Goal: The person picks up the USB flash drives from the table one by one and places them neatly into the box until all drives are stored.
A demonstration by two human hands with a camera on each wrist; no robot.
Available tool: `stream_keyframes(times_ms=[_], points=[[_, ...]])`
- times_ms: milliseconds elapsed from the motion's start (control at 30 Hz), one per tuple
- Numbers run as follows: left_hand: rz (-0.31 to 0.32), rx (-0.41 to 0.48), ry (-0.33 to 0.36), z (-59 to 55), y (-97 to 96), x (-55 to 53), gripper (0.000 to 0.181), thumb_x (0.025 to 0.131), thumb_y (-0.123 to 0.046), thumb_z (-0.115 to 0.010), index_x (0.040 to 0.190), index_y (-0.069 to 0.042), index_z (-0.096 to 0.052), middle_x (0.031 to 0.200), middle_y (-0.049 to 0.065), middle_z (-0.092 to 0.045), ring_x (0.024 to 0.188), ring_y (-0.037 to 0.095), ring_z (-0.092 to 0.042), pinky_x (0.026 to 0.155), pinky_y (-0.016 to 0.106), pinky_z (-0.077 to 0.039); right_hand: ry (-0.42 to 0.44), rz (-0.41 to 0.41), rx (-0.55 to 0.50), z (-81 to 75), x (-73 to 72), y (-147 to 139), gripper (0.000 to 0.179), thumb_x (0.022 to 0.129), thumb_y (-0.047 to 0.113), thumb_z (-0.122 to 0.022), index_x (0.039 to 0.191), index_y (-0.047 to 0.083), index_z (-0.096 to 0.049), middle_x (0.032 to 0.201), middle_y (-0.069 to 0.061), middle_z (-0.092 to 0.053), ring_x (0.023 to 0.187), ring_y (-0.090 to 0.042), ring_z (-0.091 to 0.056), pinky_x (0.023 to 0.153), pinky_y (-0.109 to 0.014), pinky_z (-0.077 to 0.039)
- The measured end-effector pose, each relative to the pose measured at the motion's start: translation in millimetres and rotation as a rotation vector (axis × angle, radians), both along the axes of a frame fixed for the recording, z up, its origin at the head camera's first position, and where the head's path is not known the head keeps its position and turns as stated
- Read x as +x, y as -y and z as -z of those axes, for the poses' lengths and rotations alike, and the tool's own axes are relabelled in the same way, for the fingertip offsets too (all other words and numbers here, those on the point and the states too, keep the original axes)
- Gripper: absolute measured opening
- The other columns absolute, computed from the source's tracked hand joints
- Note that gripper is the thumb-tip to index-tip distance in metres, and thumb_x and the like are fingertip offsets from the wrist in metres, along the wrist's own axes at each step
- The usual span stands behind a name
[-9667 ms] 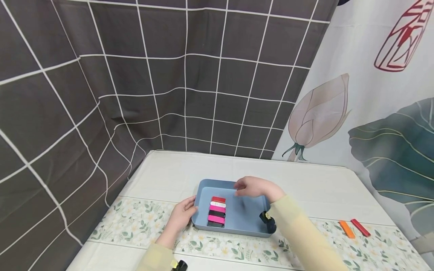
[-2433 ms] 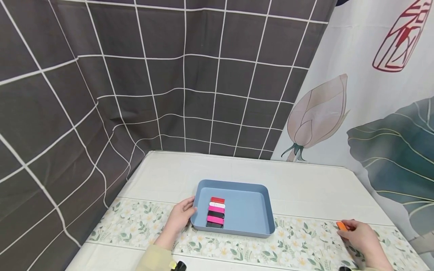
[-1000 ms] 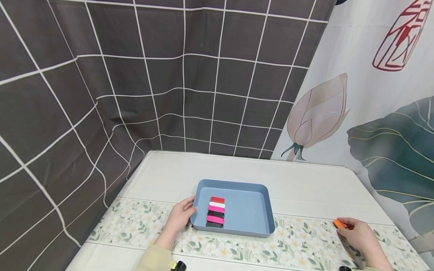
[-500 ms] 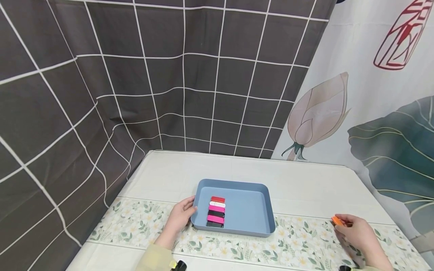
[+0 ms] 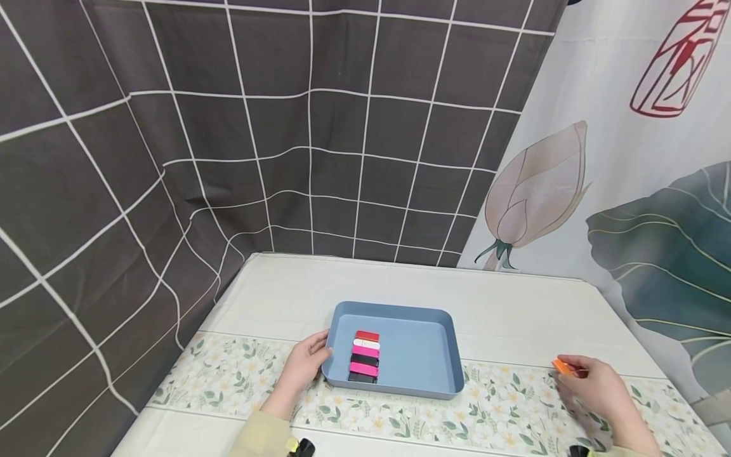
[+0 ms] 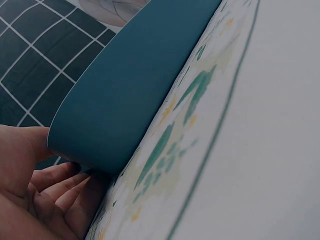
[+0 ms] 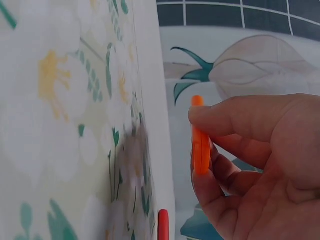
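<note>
My left hand (image 5: pixel 305 362) holds the left end of a blue rectangular tray (image 5: pixel 422 312), with the thumb at the rim and the other fingers low against the outer wall (image 6: pixel 115 95). Inside the tray, a column of flat sticks like USB sticks runs along the left: red (image 5: pixel 367 336), white (image 5: pixel 366 344), pink (image 5: pixel 365 351), black (image 5: pixel 364 360), a second pink and a second black. Off to the right, my right hand (image 5: pixel 599 387) pinches an orange USB stick (image 7: pixel 201 150) between thumb and fingers, raised over the cloth.
A red stick (image 7: pixel 163 225) lies on the cloth below the right hand; in the head view that hand hides it. The table (image 5: pixel 502 317) has a white cloth with a floral band. Behind it hang a dark grid curtain (image 5: pixel 337 120) and a flower-printed curtain (image 5: pixel 537 190).
My right hand went from above the tray to the far right, took the orange stick and lifted it, drifting slightly left and away from me. The left hand and tray stayed put.
</note>
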State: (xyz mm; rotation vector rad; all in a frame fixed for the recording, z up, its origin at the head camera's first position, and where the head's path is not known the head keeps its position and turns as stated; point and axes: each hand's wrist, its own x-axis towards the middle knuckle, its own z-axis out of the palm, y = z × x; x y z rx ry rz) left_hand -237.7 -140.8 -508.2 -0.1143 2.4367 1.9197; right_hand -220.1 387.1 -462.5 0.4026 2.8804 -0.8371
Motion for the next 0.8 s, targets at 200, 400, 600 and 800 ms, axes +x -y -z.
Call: stream_keyframes(times_ms=[200, 400, 600, 800], points=[[-0.002, 0.004, 0.003, -1.1, -0.5, 0.2, 0.051, 0.097, -0.009, -0.06, 0.146, 0.004, -0.053, 0.145, 0.028, -0.058, 0.137, 0.045, -0.055, 0.114, 0.052, -0.05, -0.008, -0.019, -0.001, -6.5, -0.4, 6, 0.056, 0.089, 0.015, -0.073, 0.136, -0.012, -0.057, 0.116, -0.033, -0.065, 0.097, -0.033, -0.062, 0.076, -0.044, -0.055], [-0.003, 0.004, 0.009, -0.9, -0.5, 0.3, 0.051, 0.098, -0.01, -0.06, 0.147, 0.003, -0.052, 0.145, 0.028, -0.058, 0.137, 0.044, -0.055, 0.114, 0.052, -0.049, -0.04, -0.066, 0.012, -13.5, 1.2, 11, 0.055, 0.09, 0.016, -0.074, 0.135, -0.011, -0.058, 0.121, -0.036, -0.063, 0.101, -0.037, -0.063, 0.08, -0.051, -0.056], [-0.006, -0.002, 0.016, -1.8, -0.5, 0.7, 0.051, 0.097, -0.011, -0.06, 0.146, 0.002, -0.053, 0.145, 0.027, -0.058, 0.137, 0.044, -0.056, 0.114, 0.052, -0.049, -0.093, -0.111, 0.026, -19.4, 1.3, 19, 0.051, 0.09, 0.013, -0.073, 0.133, -0.011, -0.06, 0.122, -0.035, -0.064, 0.102, -0.039, -0.063, 0.076, -0.04, -0.054], [-0.008, -0.002, 0.01, -1.5, -0.5, 0.2, 0.051, 0.097, -0.01, -0.06, 0.146, 0.003, -0.053, 0.145, 0.028, -0.058, 0.137, 0.044, -0.056, 0.114, 0.052, -0.049, -0.151, -0.149, 0.042, -22.4, 0.0, 26, 0.048, 0.089, 0.011, -0.074, 0.13, -0.011, -0.062, 0.118, -0.033, -0.066, 0.101, -0.038, -0.065, 0.074, -0.037, -0.054]])
